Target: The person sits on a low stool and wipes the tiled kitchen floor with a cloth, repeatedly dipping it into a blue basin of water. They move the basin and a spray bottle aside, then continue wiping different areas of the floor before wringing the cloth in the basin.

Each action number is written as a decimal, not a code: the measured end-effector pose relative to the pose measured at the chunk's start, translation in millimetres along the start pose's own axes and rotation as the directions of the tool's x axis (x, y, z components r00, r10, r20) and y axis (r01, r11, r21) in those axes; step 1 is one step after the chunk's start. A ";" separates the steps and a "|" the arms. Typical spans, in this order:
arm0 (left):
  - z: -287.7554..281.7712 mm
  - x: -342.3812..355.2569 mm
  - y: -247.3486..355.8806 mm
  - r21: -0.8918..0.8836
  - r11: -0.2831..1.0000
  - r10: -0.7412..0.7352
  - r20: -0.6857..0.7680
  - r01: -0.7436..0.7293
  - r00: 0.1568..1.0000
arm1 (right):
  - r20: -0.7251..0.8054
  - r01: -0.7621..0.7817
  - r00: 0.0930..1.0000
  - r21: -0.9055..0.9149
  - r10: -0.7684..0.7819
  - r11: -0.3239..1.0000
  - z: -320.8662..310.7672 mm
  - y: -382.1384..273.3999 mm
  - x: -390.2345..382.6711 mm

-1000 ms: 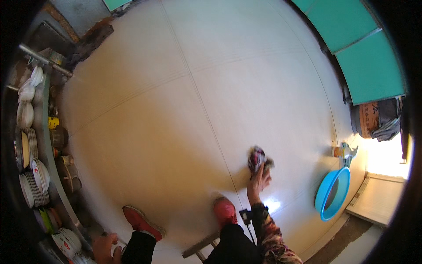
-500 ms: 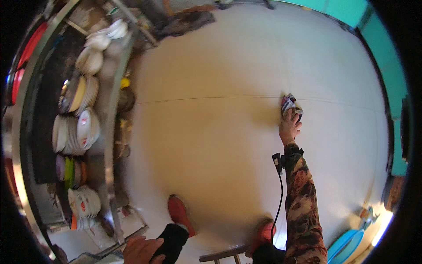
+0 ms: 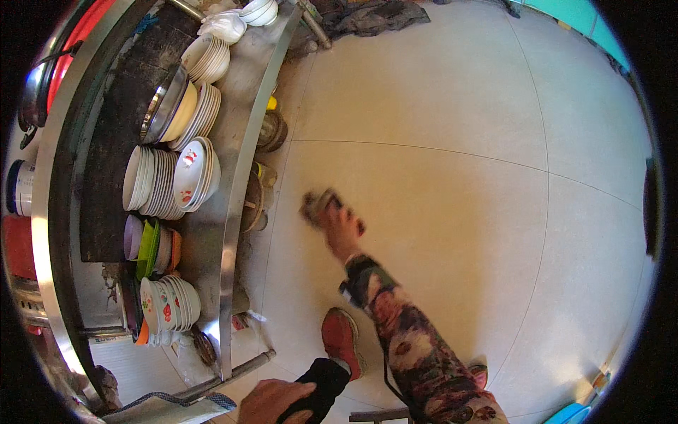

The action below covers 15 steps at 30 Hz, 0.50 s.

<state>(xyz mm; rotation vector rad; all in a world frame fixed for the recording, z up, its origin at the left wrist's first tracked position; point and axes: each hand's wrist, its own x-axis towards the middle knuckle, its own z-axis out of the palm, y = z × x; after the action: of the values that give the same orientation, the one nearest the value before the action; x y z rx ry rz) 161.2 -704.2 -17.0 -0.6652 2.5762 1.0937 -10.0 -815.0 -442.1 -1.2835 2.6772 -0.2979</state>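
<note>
Tiled floor [image 3: 424, 184] | right hand [image 3: 342, 230] holding cloth [image 3: 315, 208] | now nearer dish shelf [image 3: 244, 78]

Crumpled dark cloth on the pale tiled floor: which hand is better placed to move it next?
Probably the right hand: its arm is extended and it touches the crumpled dark cloth. The left hand is low, near the black trouser leg, apart from the cloth.
</note>
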 end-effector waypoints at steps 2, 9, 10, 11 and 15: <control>10.6 7.3 -21.9 -0.005 0.992 -0.125 0.215 0.130 0.969 | 0.041 0.254 0.967 -0.009 -0.253 0.967 4.4 -29.2 -43.0; 80.1 110.8 -163.9 -0.042 0.997 -0.065 0.014 0.065 0.998 | 0.111 -0.111 0.987 -0.020 0.113 0.994 2.5 122.8 -136.1; 95.1 117.8 -176.0 0.041 0.999 -0.026 -0.005 0.026 1.000 | -0.140 -0.086 0.988 -0.133 0.067 0.987 -4.6 180.9 -167.9; 108.5 122.7 -185.4 0.136 0.991 -0.004 -0.017 0.007 1.000 | -0.215 -0.324 0.930 -0.105 0.297 0.940 -10.4 229.9 -191.4; 120.2 79.8 -213.6 0.150 0.985 0.056 0.200 -0.087 0.978 | -0.187 -0.844 0.536 -0.109 0.823 0.525 -54.5 394.4 -345.6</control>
<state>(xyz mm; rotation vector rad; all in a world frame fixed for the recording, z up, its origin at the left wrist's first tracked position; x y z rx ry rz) 208.1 -771.5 -261.4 -0.4078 2.5004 0.9124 -104.4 -297.0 -467.1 0.1622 3.0846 0.0315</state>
